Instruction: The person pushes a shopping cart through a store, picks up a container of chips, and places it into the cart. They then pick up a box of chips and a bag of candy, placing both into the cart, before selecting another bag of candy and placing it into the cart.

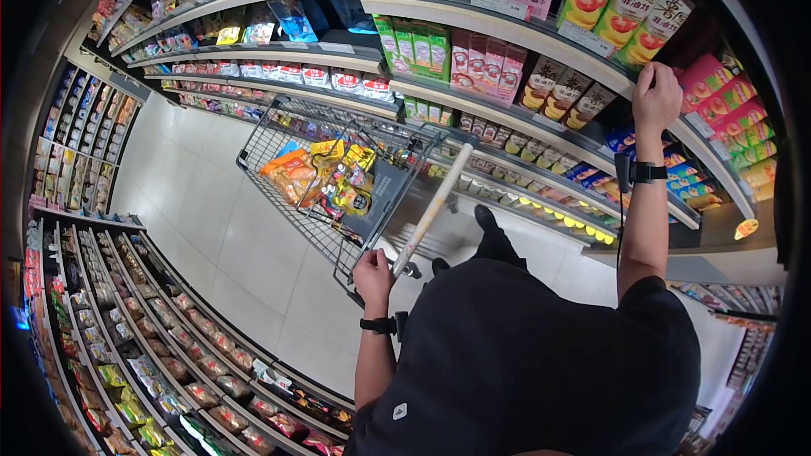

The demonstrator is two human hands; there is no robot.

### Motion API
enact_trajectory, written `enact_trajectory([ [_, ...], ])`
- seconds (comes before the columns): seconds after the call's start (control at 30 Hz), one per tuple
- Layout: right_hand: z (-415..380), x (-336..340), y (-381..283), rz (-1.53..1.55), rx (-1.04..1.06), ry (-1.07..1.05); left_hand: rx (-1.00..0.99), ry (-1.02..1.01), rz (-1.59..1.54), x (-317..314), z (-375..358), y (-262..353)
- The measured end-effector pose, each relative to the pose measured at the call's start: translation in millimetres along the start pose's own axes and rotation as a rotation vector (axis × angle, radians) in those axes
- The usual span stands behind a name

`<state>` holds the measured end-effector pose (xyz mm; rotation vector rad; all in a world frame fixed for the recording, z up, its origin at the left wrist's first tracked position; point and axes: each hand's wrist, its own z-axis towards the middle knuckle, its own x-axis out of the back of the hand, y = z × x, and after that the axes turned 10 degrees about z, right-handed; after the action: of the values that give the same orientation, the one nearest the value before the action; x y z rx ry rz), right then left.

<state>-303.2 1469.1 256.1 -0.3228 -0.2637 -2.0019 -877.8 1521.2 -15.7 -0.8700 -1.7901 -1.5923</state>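
My left hand [372, 277] is closed at the near end of the pale handle [432, 207] of a wire shopping cart [291, 224]. In the cart's basket lie an orange snack bag [296, 179] and several yellow packages [351, 200], with a dark grey panel [380, 196] behind them. My right hand [657, 100] is raised to the shelf on the right, its fingers curled and close together at the shelf edge. Just beyond those fingers stand tall white and green snack boxes [629, 13]. I cannot tell what, if anything, the right fingers hold.
Shelves [498, 24] of boxed snacks curve along the far and right sides, with pink boxes [718, 93] right of my right hand. Racks of packaged food [160, 321] line the lower left. Pale tiled floor [220, 194] runs between them. A yellow tag [745, 229] hangs at right.
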Motion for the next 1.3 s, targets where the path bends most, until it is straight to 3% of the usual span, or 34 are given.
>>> enact_trajectory([
  [1.3,0.2,-0.5,2.2,0.058,-0.021,0.026,0.020,0.030,-0.079,-0.3,-1.1,0.7],
])
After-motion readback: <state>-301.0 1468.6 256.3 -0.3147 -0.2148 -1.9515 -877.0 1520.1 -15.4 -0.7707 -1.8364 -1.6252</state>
